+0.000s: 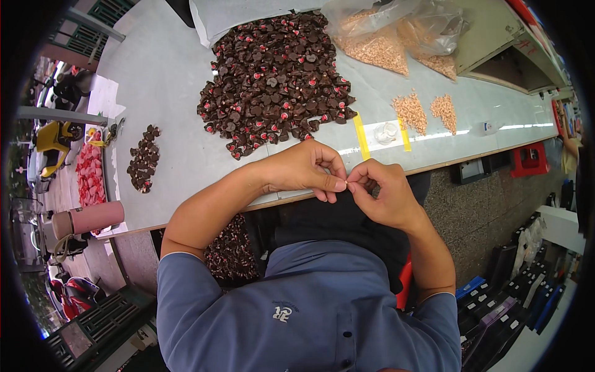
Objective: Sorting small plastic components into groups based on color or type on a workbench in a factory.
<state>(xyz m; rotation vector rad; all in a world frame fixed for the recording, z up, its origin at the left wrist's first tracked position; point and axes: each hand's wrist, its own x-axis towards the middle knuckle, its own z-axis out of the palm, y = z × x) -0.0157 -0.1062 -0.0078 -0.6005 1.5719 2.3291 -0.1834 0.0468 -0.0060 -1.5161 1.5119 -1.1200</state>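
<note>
My left hand (310,166) and my right hand (385,193) meet just over the table's front edge, fingertips almost touching. Thumb and forefinger are pinched together on each; between the tips is a tiny pale piece, too small to name. Beyond my left hand spreads a large heap of dark brown, lobed small parts (279,80), some with red faces. Past my right hand, a clear round dish (385,132) sits on white paper between yellow tape strips (362,135). Two small heaps of tan bits, a nearer one (410,113) and another (443,113), lie beside it.
Clear bags of tan bits (372,46) stand at the back, near a greenish box (496,49). A smaller dark heap (144,158) lies left, with a pink bottle (96,217) at the table's corner. A red stool (531,160) stands beyond the right edge.
</note>
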